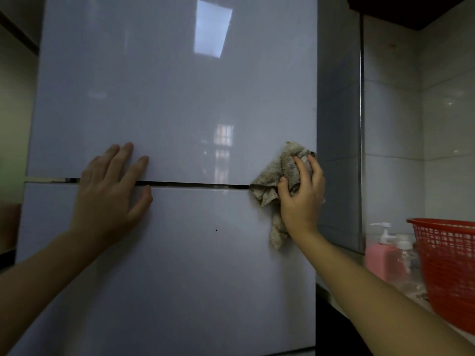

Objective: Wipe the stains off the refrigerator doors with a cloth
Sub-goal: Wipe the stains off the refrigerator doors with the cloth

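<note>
Glossy pale refrigerator doors [167,98], dim tiled kitchen, red basket [452,265] at right. Right hand [302,199]'s grip curls round the crumpled cloth [275,181], tail hanging downward; left hand [110,196] pressed flat.

The glossy upper refrigerator door [154,86] and lower refrigerator door [180,278] are plain pale lavender-grey, the lower with one tiny black speck [216,230]; the crumpled terry cloth [272,176] is mottled beige-grey, the plastic lattice basket [452,265] red in an open grid, the pump bottle [377,258] pink with a white pump.
</note>
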The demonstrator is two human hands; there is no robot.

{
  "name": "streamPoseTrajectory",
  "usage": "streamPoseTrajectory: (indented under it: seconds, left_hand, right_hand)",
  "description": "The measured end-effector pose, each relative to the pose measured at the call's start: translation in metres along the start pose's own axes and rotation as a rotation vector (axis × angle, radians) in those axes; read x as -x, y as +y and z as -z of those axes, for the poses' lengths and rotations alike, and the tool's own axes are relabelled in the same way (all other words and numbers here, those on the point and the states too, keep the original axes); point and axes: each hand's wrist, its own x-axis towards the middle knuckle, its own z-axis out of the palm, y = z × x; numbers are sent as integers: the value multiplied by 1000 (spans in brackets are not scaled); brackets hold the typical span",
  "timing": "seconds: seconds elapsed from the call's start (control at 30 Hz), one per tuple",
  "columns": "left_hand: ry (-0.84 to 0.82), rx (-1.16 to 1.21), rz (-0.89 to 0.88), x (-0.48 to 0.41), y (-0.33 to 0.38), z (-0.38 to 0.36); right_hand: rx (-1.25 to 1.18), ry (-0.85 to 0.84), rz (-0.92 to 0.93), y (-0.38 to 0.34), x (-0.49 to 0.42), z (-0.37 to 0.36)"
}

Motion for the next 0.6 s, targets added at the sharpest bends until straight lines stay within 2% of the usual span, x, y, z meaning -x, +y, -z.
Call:
streamPoseTrajectory:
  seconds: [0.27, 0.33, 0.47, 0.53, 0.6]
  left_hand:
    - [-59, -14, -20, -2, -5, 8]
    - [-52, -30, -22, -2, -6, 8]
    - [-31, -43, -3, -1, -3, 3]
    - [-38, -42, 0, -1, -2, 3]
    - [-40, -41, -10, -1, -2, 5]
  right_hand:
    - [14, -3, -43, -24, 9, -8]
    - [4, -88, 54, -38, 13, -14]
    - [45, -265, 372, -44, 16, -20]
    - [45, -271, 375, -38, 12, -16]
    - [40, -225, 299, -30, 8, -10]
